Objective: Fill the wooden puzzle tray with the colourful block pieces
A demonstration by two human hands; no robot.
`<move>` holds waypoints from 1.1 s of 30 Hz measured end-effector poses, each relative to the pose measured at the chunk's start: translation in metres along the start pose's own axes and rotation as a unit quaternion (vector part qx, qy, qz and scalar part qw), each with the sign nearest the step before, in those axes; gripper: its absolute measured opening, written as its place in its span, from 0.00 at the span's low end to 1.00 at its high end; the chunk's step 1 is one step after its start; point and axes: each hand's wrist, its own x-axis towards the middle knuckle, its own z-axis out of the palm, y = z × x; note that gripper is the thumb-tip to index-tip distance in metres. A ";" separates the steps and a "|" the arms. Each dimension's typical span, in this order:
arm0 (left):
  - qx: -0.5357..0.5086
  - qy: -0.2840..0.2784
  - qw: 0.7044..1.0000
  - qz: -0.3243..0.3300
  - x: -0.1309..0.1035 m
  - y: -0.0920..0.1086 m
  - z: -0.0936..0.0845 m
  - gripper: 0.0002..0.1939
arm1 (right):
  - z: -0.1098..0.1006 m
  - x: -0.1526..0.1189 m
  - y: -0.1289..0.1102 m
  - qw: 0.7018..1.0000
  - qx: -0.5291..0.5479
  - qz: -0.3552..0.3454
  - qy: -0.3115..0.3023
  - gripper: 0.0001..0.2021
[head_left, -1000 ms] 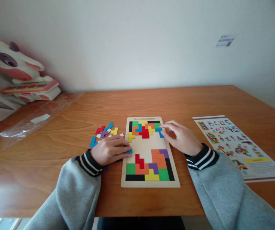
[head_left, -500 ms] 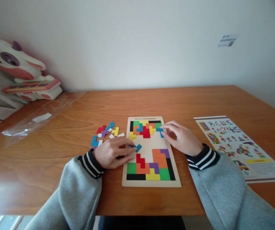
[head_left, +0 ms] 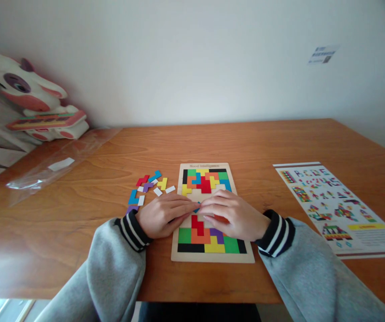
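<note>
Loc: prob. home rm | cow kbd toy (head_left: 43,100) | puzzle bd (head_left: 212,258) | wd desk (head_left: 246,147)

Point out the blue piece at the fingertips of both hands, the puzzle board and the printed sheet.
Blue piece (head_left: 197,207): head view, on its small uncovered part.
Puzzle board (head_left: 212,258): head view, on its near rim.
Printed sheet (head_left: 338,208): head view, around its middle.
</note>
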 end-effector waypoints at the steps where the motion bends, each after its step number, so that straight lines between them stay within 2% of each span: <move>1: -0.009 0.003 1.000 0.000 0.000 0.000 0.000 0.19 | 0.001 -0.001 0.000 1.000 -0.001 -0.001 0.001 0.09; 12: -0.002 0.015 1.000 -0.010 -0.001 0.000 -0.003 0.18 | 0.002 -0.004 0.006 1.000 -0.015 -0.002 -0.007 0.11; 20: 0.009 0.024 1.000 0.007 -0.001 -0.003 -0.004 0.15 | 0.005 -0.004 0.004 1.000 0.010 -0.009 -0.006 0.11; 27: 0.027 0.025 0.999 0.003 -0.002 -0.002 -0.005 0.15 | 0.007 -0.004 -0.003 0.999 0.012 -0.003 -0.042 0.14; 33: 0.032 0.027 0.999 0.004 -0.003 -0.004 -0.005 0.12 | 0.007 -0.002 -0.002 1.000 0.009 -0.016 -0.017 0.11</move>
